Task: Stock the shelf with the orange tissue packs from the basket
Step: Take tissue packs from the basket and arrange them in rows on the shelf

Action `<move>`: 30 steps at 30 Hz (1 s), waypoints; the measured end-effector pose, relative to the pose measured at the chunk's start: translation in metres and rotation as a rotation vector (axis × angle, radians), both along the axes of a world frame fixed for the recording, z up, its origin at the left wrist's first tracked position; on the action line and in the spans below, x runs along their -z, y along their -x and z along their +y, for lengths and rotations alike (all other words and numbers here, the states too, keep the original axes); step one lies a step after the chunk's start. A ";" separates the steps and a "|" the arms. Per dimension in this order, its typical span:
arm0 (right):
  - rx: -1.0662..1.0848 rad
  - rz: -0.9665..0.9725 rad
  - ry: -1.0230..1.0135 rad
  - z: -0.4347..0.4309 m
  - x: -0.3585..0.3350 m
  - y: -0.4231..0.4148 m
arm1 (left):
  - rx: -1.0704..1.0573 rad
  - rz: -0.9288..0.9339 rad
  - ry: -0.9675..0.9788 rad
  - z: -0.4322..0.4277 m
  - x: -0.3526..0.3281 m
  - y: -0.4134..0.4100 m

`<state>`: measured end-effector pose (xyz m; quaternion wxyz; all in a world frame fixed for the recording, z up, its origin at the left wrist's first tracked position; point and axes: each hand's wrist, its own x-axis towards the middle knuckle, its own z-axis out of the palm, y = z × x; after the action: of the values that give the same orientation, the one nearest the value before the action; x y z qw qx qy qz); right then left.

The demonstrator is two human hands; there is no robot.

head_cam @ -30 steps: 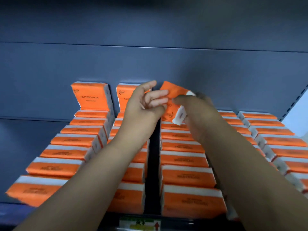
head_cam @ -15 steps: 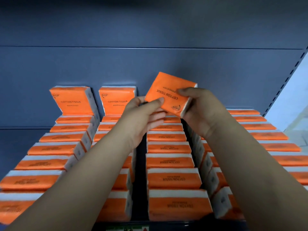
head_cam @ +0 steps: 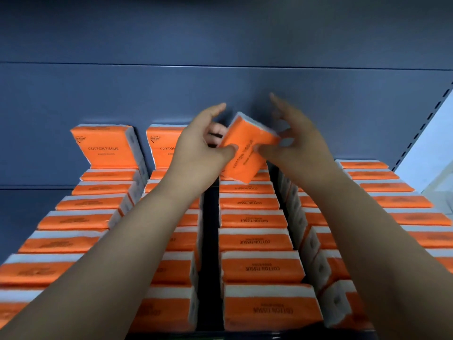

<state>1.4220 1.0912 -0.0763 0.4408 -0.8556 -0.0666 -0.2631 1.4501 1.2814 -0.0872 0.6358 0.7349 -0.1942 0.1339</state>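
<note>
At the far end of the shelf (head_cam: 343, 114), over the middle row (head_cam: 255, 241), the left hand (head_cam: 196, 148) and right hand (head_cam: 294, 146) pinch a tilted orange tissue pack (head_cam: 247, 148) by its edges — best turned upright, label facing near, like the standing packs (head_cam: 107, 146) to its left.

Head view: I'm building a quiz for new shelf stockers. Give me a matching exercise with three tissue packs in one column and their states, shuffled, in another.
Things
1. held pack
2. back pack of the leftmost row
3. front pack of the third row from the left

States
a. lies flat, print upside down
b. stands upright, print readable
c. tilted, gripped by left hand and right hand

Pairs: 1-c, 2-b, 3-a
</note>
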 end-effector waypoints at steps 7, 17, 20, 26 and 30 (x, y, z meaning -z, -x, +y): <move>0.042 0.051 0.044 0.001 0.003 0.002 | -0.047 -0.053 -0.022 -0.001 0.002 0.000; 0.093 0.145 -0.322 -0.001 0.006 0.001 | -0.138 0.163 0.134 -0.008 0.011 -0.003; 0.158 0.134 -0.290 -0.001 0.009 -0.001 | -0.095 0.205 0.064 -0.009 0.014 -0.003; 0.264 0.206 -0.172 0.003 0.018 -0.009 | 0.020 0.335 -0.004 -0.008 0.014 -0.006; 0.272 0.264 -0.187 0.009 0.021 -0.014 | 0.061 0.400 -0.044 -0.008 0.016 -0.008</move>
<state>1.4360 1.1007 -0.0969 0.4836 -0.8391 0.1325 -0.2109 1.4582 1.2730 -0.1036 0.6491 0.7545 -0.0891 -0.0383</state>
